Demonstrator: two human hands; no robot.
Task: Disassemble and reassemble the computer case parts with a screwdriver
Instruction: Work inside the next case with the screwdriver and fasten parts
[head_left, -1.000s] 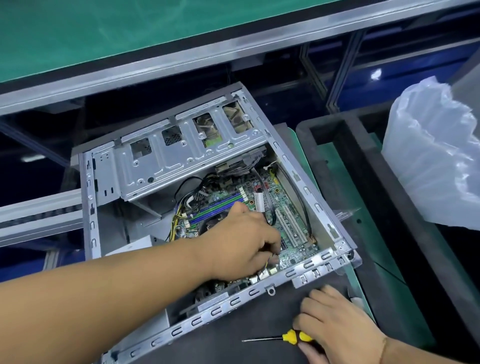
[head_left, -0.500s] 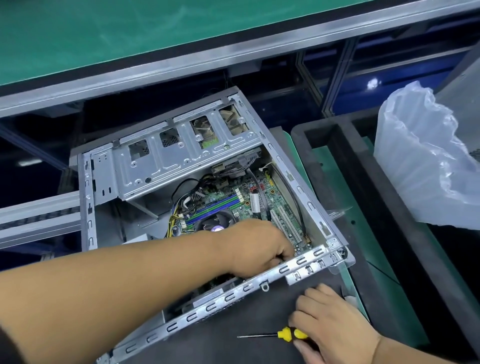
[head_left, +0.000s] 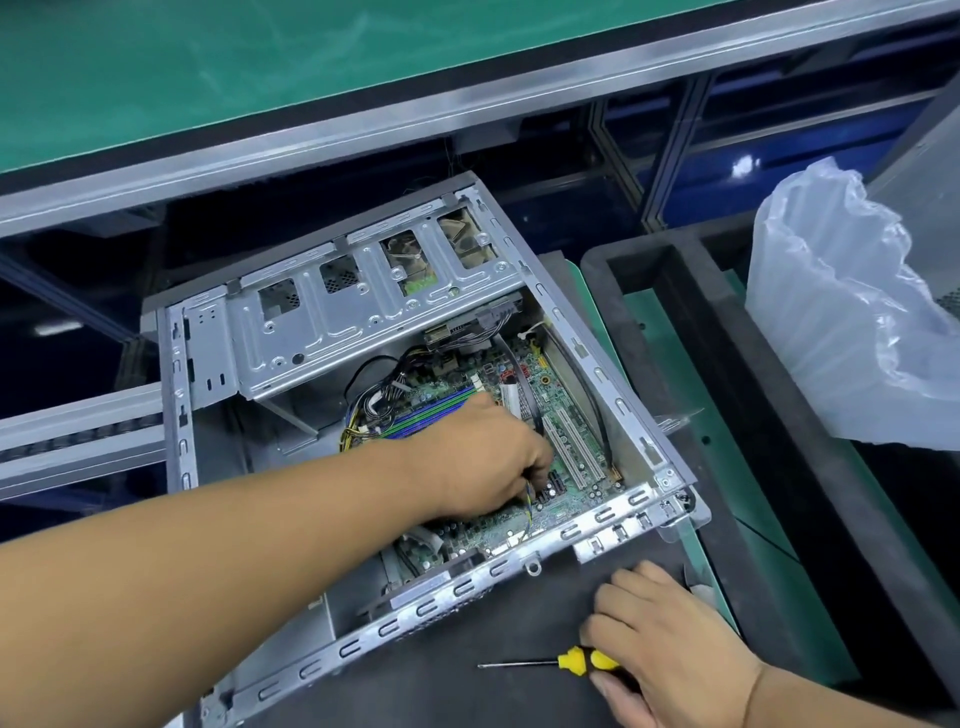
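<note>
Partly hidden screwdriver (head_left: 571, 661) under right hand (head_left: 670, 644)

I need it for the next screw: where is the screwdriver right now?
In the head view, the screwdriver lies at the lower right on the dark mat, in front of the open computer case, its handle under the right hand.

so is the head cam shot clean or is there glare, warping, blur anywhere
Head view: wide-angle warping bows the bench rail; a bright glare spot sits on the dark shelving behind; the plastic bag shines white; the computer case and screwdriver read sharp enough, with soft compression smear.
</note>
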